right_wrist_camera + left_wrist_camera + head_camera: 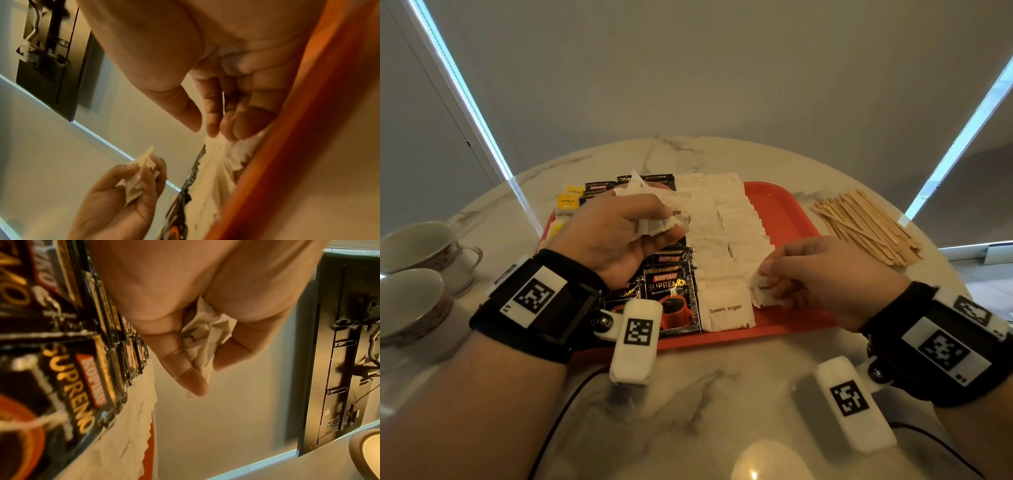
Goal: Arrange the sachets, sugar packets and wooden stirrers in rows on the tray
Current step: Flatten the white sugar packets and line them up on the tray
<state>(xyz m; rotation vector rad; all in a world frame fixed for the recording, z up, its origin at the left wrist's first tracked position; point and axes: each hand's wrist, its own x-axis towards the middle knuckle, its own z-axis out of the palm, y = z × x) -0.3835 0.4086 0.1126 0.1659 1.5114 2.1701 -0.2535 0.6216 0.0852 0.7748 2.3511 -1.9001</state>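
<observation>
- Wrist bands with black-and-white markers sit nearest the head camera, at 7 and 4 o'clock of its picture.
- Left hand [616, 229] raised over the red tray [780, 202], fingers curled round a crumpled bunch of sugar packets [654, 209].
- Right hand [825, 274] at 4 o'clock of the tray, low, fingertips pinching one brown sugar packet [763, 291] at the near end of the right-hand white row.
- Head view only: whole layout. Rows run 12 to 6 o'clock along the tray: yellow sachets [567, 202] at the left edge, black coffee sachets [676, 298], then two rows of white packets [726, 219], overlapped like shingles.
- Nearest packet [726, 310] in the left white row lies flat, its "brown sugar" print reading left to right.
- Wooden stirrers [869, 226] lie off the tray in a loose heap on the marble desk [722, 394] at 2 o'clock, long axes running roughly 10 to 4.
- Two cups [424, 246] on the desk at 9 o'clock.
- Left wrist view only: the bunch [203, 337] is creased, clamped between thumb and fingers; coffee sachets [78, 386] show their "SUPREMO" print.
- Right wrist view only: fingertips [213, 129] meet the serrated packet edges [226, 151] just inside the tray rim [287, 129]; left hand [123, 194] seen from below with its bunch.
</observation>
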